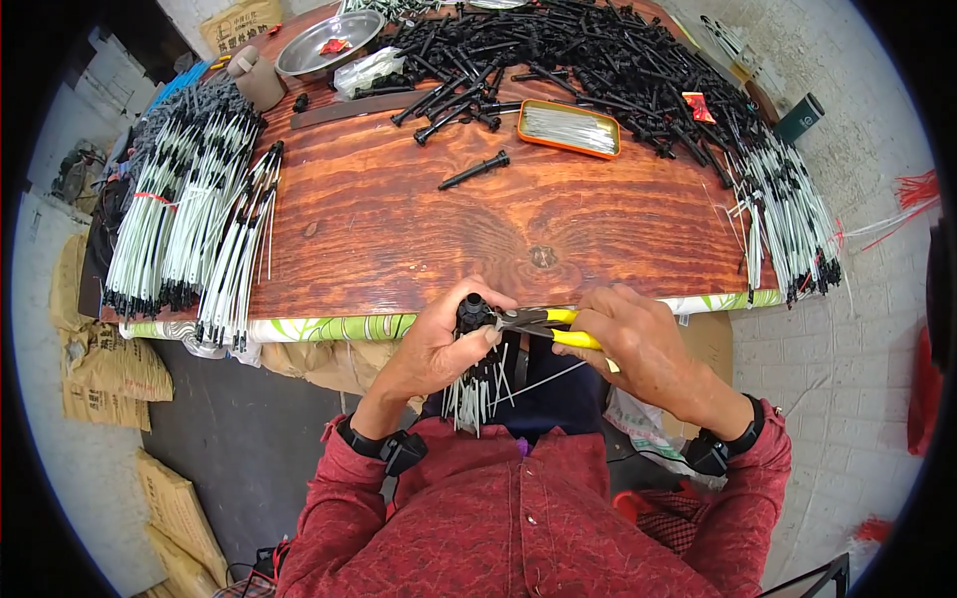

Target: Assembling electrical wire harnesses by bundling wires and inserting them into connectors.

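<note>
Just past the table's front edge, my left hand [439, 344] grips a black plastic tube [473, 308] between thumb and fingers. My right hand [638, 344] is wrapped round the yellow handles of a pair of pliers [576, 340]. The pliers' dark jaws meet the tube beside my left thumb; what they bite on is too small to tell. Below my left hand, a bunch of white rods with black parts [477, 399] lies over my lap. One similar black tube [475, 170] rests alone on the wooden table [399, 219].
An orange-rimmed tin [569, 129] holds thin metal pins. Black tubes [588, 60] are heaped at the back. Bundles of white rods stand at the left [179, 219] and right [788, 219] ends. A metal bowl [329, 42], a beige flask [256, 78] and a dark bar [349, 108] sit back left.
</note>
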A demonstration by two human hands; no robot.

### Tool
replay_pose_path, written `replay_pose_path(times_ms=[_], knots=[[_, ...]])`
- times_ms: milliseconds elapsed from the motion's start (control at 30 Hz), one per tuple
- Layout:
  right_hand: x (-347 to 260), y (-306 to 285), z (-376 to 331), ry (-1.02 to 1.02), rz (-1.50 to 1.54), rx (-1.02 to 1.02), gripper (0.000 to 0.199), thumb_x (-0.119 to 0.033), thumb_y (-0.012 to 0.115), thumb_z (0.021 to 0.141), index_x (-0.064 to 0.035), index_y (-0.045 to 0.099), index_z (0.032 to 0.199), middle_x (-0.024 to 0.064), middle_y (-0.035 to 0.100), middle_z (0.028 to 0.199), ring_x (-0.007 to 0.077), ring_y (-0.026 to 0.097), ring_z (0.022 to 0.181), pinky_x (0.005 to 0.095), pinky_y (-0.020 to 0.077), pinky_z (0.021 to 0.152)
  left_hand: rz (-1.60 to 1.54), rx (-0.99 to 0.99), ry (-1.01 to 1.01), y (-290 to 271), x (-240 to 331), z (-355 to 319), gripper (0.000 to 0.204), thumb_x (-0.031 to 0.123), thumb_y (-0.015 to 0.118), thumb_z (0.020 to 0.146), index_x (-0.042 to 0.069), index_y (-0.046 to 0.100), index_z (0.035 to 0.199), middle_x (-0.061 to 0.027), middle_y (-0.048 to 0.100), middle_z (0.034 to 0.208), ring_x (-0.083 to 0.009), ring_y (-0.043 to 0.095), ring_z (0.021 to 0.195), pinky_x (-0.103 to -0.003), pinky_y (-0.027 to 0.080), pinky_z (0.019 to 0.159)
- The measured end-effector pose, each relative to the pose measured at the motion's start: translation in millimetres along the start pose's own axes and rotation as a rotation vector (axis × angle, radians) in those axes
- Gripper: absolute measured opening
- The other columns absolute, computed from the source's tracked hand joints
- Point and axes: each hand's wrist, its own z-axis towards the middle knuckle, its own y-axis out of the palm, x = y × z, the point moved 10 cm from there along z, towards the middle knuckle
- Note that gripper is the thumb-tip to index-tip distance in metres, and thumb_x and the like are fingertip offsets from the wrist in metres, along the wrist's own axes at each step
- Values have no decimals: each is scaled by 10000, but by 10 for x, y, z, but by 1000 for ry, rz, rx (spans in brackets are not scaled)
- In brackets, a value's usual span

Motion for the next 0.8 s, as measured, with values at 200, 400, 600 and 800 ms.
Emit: replay_pose_path(times_ms=[200, 400, 600, 800], knots=[[49, -59, 39, -51, 180, -63, 324, -367, 720, 893, -45, 691, 899, 89, 660, 803, 281, 639, 720, 379, 498, 629, 63, -36, 22, 49, 94, -33, 348, 145, 650, 901, 0, 616, 1215, -45, 595, 1020, -135, 554, 956, -292, 432, 874], [253, 585, -262, 512, 1208, -718, 528, -522, 586, 987, -29, 659, 812, 107, 675, 707, 230, 674, 633, 331, 538, 587, 94, -115, 122, 145, 184, 8, 403, 140, 676, 882, 19, 623, 1262, -43, 594, 1058, -151, 559, 992, -306, 427, 897], [190, 852, -435, 470, 1525, -895, 527, -528, 574, 997, -33, 594, 818, 136, 689, 737, 204, 689, 641, 309, 563, 596, 6, -173, 85, 260, 177, 36, 398, 119, 696, 860, 38, 644, 1246, -33, 595, 1054, -142, 557, 999, -302, 425, 890], [98, 646, -414, 478, 1371, -706, 442, -448, 707, 936, -29, 566, 939, 113, 661, 685, 200, 659, 582, 323, 546, 567, 39, -80, 137, 204, 106, 67, 380, 88, 684, 838, 31, 652, 1213, -17, 568, 977, -123, 511, 892, -285, 408, 816]])
